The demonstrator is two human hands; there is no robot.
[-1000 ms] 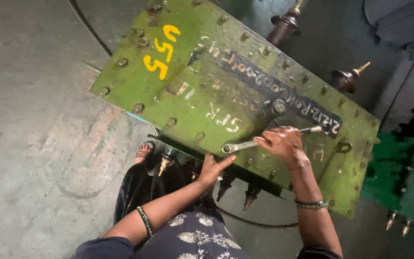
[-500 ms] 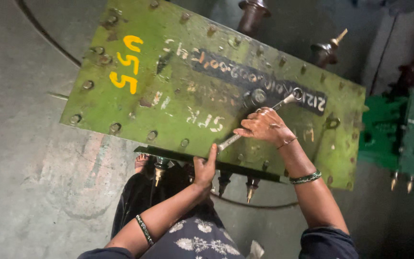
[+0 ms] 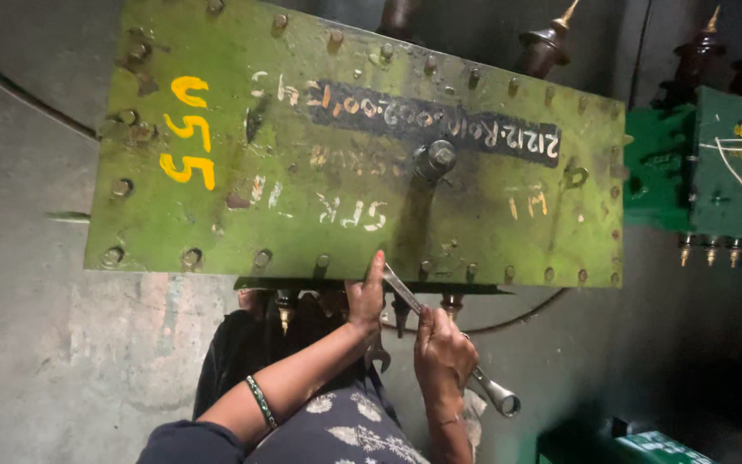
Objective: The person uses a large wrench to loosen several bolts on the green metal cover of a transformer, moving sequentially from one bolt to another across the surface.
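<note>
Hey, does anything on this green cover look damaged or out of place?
The green lid looks worn: paint chipped with rusty patches near its left edge, and a dark oily streak runs down from the central bolt.

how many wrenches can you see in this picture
2. One wrench is gripped in the right hand, slanting up to the green lid's near edge. A second wrench hangs below the left hand, mostly hidden.

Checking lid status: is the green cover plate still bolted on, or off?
On. The green cover plate lies flat on the tank with bolts along its edges. The right hand holds a wrench at the near edge.
</note>
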